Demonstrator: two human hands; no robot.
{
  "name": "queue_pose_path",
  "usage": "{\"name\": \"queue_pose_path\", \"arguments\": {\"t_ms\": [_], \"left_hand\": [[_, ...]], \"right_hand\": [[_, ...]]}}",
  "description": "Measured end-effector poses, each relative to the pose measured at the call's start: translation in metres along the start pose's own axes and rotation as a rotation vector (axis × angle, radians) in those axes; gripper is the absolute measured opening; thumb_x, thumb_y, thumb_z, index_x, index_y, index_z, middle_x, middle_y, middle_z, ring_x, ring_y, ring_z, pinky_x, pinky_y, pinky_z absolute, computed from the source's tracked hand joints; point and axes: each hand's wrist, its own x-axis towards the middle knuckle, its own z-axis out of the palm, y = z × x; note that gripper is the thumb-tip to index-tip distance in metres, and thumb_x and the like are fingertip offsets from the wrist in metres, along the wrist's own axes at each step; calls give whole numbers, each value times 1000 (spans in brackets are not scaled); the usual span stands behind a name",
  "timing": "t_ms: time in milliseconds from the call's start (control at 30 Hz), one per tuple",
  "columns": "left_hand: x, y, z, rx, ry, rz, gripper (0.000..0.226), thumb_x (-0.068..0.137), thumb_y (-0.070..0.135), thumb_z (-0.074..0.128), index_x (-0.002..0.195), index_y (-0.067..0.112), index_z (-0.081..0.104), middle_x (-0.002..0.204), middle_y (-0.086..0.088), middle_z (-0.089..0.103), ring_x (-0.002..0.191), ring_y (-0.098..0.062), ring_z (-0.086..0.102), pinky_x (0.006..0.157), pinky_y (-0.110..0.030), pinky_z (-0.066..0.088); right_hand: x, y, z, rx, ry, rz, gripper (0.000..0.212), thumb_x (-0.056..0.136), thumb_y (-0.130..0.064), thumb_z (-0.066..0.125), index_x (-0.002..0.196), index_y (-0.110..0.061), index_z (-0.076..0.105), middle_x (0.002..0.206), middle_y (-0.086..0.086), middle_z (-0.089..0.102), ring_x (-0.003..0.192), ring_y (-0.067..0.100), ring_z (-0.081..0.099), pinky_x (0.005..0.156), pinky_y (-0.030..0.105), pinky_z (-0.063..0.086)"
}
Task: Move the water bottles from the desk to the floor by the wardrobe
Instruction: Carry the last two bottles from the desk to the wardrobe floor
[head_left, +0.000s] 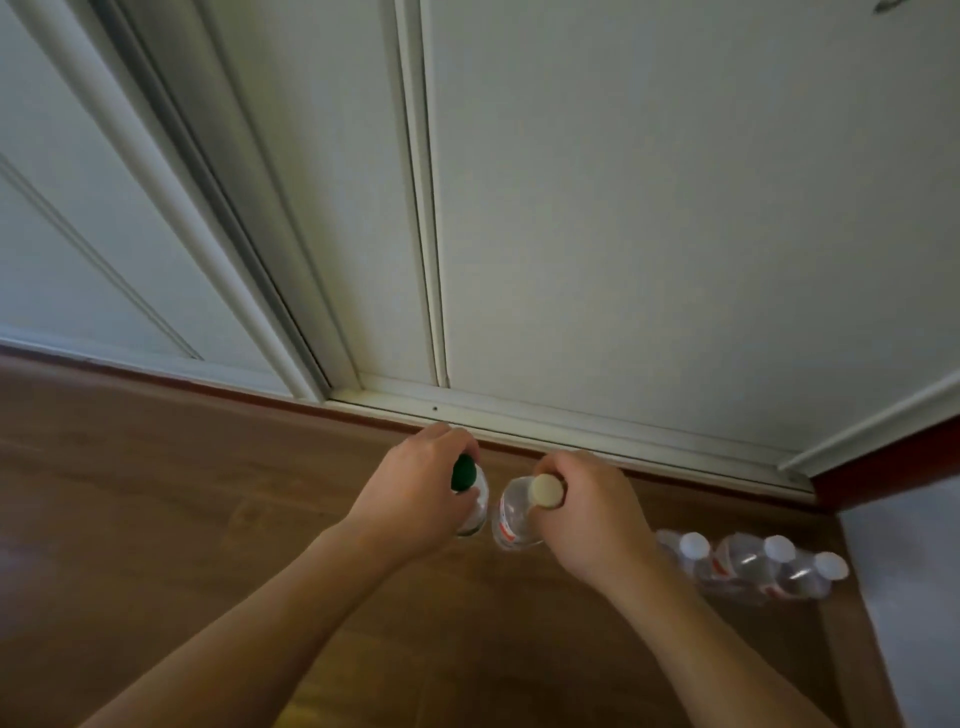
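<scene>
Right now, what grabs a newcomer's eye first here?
Two hands at centre, low by the white wardrobe doors: the left hand grips a clear plastic bottle with a dark green cap, the right hand a clear plastic bottle with a cream cap. To the right, three clear white-capped bottles sit in a row on the brown wooden floor.

Bare left forearm (270, 623), bare right forearm (696, 649)

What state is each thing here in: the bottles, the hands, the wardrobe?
Green-cap bottle, capped, held at the neck by the left hand.
Cream-cap bottle, capped, held at the neck by the right hand.
Three white-cap bottles, capped, standing on the floor.
Wardrobe doors, look shut.
</scene>
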Motion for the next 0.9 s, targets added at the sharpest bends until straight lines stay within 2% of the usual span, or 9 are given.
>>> {"name": "queue_pose_path", "arguments": {"t_ms": [100, 200, 267, 367, 567, 767, 900], "left_hand": [[15, -35, 48, 0, -19, 5, 20, 79, 22, 72, 94, 29, 59, 89, 17, 53, 78, -5, 53, 67, -16, 42], [28, -56, 81, -5, -39, 14, 19, 80, 21, 71, 94, 27, 60, 91, 14, 55, 79, -5, 54, 69, -18, 45], [35, -63, 96, -6, -55, 28, 20, 81, 21, 70, 97, 26, 60, 94, 13, 56, 82, -6, 54, 72, -19, 45], [41, -69, 111, -9, -76, 40, 20, 83, 22, 70, 100, 26, 60, 96, 13, 55, 83, -6, 53, 73, -18, 45], [49, -73, 126, -24, -94, 53, 23, 83, 21, 71, 103, 26, 60, 97, 14, 54, 84, -4, 52, 73, -15, 43], [50, -76, 140, -50, -115, 66, 24, 84, 23, 72, 105, 27, 60, 100, 15, 54, 87, -3, 54, 77, -16, 47], [46, -75, 144, -54, -103, 84, 34, 83, 25, 73, 115, 27, 60, 109, 14, 56, 94, -2, 55, 83, -17, 49]], "right_hand": [[21, 25, 47, -25, -22, 47, 30, 80, -21, 71, 107, -26, 61, 101, -12, 55, 88, 10, 52, 71, 27, 44], [34, 45, 75, -27, -46, 86, 26, 82, -20, 72, 104, -26, 60, 103, -11, 56, 89, 10, 55, 72, 25, 46], [39, 55, 86, -42, -51, 103, 22, 83, -21, 71, 100, -27, 59, 100, -11, 56, 86, 9, 55, 66, 22, 41], [43, 64, 95, -75, -53, 123, 23, 85, -23, 70, 105, -27, 59, 103, -12, 56, 88, 8, 54, 62, 16, 34], [42, 76, 107, -48, -50, 171, 32, 86, -22, 71, 115, -24, 59, 112, -11, 55, 96, 8, 55, 81, 23, 48], [38, 86, 111, -61, -15, 164, 39, 88, -20, 68, 125, -24, 56, 121, -10, 54, 102, 6, 52, 86, 20, 43], [38, 89, 109, -77, -10, 160, 49, 89, -18, 67, 134, -25, 51, 131, -8, 51, 112, 9, 53, 89, 22, 46]]}}
